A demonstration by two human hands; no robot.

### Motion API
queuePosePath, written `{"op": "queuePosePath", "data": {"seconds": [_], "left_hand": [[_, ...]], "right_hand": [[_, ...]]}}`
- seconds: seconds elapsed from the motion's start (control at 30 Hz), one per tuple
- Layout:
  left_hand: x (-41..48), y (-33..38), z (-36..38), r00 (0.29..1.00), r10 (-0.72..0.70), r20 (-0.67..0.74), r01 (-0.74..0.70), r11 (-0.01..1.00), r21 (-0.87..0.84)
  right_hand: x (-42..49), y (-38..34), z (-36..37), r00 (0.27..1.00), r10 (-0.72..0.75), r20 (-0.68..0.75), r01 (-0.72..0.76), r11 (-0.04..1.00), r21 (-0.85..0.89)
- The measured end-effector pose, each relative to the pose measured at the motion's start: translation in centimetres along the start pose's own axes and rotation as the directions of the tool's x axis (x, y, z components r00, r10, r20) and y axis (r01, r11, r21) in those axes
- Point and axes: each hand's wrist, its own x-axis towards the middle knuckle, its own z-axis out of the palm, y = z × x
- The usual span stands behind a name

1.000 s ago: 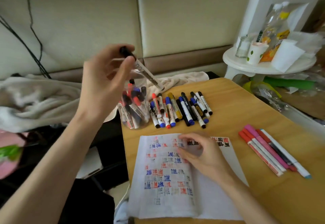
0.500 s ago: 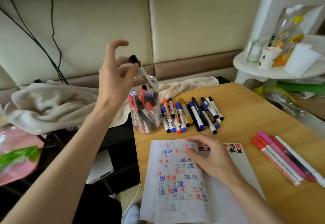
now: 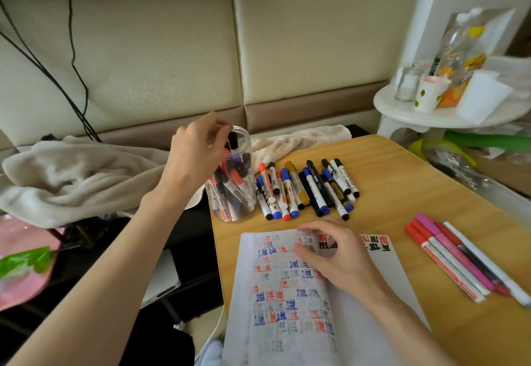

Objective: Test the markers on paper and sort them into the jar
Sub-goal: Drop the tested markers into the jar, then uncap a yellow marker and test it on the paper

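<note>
Jar point(image 3: 230, 210): one, clear, upright at the tabletop's point(image 3: 402, 181) left edge, crammed with red, blue and black markers, too crowded to count.
Left hand point(image 3: 198, 150): at the jar mouth, fingers curled over a black-capped marker point(image 3: 232, 138); cannot tell whether they grip it.
Right hand point(image 3: 330, 253): fingers loosely bent, resting on the paper point(image 3: 287, 322).
Loose markers point(image 3: 307, 190): roughly fourteen, just beside the jar.
Thin pens point(image 3: 454, 259): five or six, on the right.

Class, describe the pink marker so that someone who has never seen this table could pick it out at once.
On the wooden table, look right of the written-on paper, where a few slim markers lie apart from the big row beside the jar. Among them, the pink marker is the only pink one; its neighbours are red or white.
</note>
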Motion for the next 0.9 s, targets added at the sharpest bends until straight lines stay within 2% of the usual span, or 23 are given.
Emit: {"op": "queuePosePath", "data": {"seconds": [0.17,0.27,0.37,0.4,0.47,0.53,0.57,0.6,0.67,0.73,0.8,0.9], "left_hand": [[-0.9,0.4,-0.2,0.979,0.068,0.192,-0.114,0.965,0.237],[-1.1,0.5,0.1,0.968,0.14,0.208,-0.197,0.938,0.284],[-1.0,0.7,0.9,0.965,0.143,0.219,-0.206,0.932,0.299],[-1.3,1.0,1.0,0.975,0.141,0.169,-0.188,0.934,0.305],[-2.7,2.4,1.3,0.977,0.212,-0.035,-0.196,0.946,0.26],[-5.3,5.0,2.2,0.947,0.256,-0.195,-0.24,0.965,0.105],[-6.8,6.6,3.0,0.956,0.215,-0.201,-0.224,0.974,-0.022],[-8.2,8.1,3.9,0.977,0.142,-0.156,-0.168,0.971,-0.167],[-10.7,10.3,6.0,0.999,-0.018,0.036,0.031,0.903,-0.428],[-12.5,11.1,8.2,0.964,-0.12,0.236,0.238,0.784,-0.573],[-13.5,10.6,9.9,0.92,-0.171,0.352,0.367,0.688,-0.626],[-14.0,9.1,10.9,0.889,-0.217,0.404,0.438,0.665,-0.606]], "right_hand": [[0.1,0.1,0.1,1.0,-0.005,-0.001,0.005,1.0,0.011],[0.0,0.0,0.1,1.0,0.01,0.011,-0.01,1.0,0.021],[0.0,0.0,-0.1,1.0,0.02,0.003,-0.02,1.0,0.011],[0.0,-0.2,-0.1,1.0,0.017,0.002,-0.017,1.0,0.013],[0.0,-0.4,-0.1,1.0,0.024,0.008,-0.024,0.999,0.022],[0.0,-0.4,-0.1,0.999,0.045,-0.005,-0.045,0.998,0.035],[-0.1,-0.5,-0.2,0.998,0.055,-0.019,-0.054,0.997,0.048],[-0.1,-0.6,-0.3,0.998,0.058,-0.037,-0.056,0.997,0.062],[0.0,-0.7,-0.8,0.997,0.046,-0.06,-0.041,0.996,0.083],[0.1,-0.6,-1.3,0.995,0.062,-0.082,-0.054,0.994,0.09],[0.2,0.1,-1.8,0.989,0.065,-0.132,-0.055,0.996,0.075],[0.4,1.2,-2.7,0.977,0.064,-0.205,-0.06,0.998,0.026]]}}
